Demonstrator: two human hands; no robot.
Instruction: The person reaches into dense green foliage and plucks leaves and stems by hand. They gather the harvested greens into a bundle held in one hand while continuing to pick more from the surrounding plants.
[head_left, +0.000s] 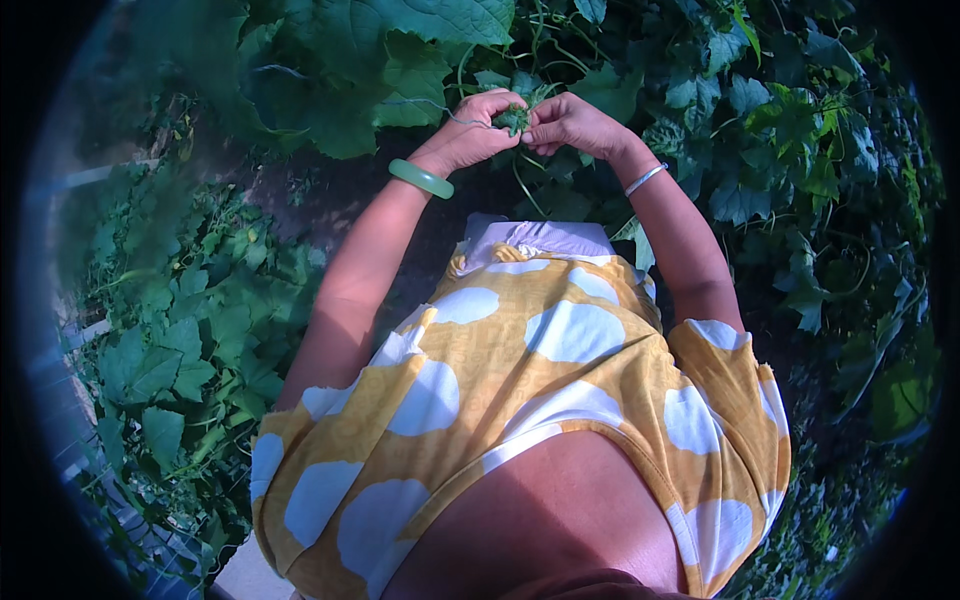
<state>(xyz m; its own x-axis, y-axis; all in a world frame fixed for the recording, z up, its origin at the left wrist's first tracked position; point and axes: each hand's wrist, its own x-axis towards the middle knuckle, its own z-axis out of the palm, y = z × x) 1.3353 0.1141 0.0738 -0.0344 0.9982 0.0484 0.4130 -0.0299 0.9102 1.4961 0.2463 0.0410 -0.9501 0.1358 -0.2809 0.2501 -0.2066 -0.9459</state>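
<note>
Both hands meet at the top middle of the head view, in front of climbing vines. My left hand (476, 129), with a green bangle on the wrist, curls its thumb and fingers around a small green leafy shoot tip (513, 118). From the right, my right hand (574, 126), a silver bangle at its wrist, pinches the same greenery between thumb and fingertips. A thin pale strand (431, 103) runs from the left hand out over a large leaf. Whether the shoot is still joined to the vine cannot be told.
Large broad leaves (330, 75) hang at the upper left. Dense lobed vine foliage (780, 150) with curling tendrils fills the right side. Lower leafy plants (217, 322) grow on the left, beside a pale paved edge (82, 337). Bare shaded soil (315, 195) shows between the plants.
</note>
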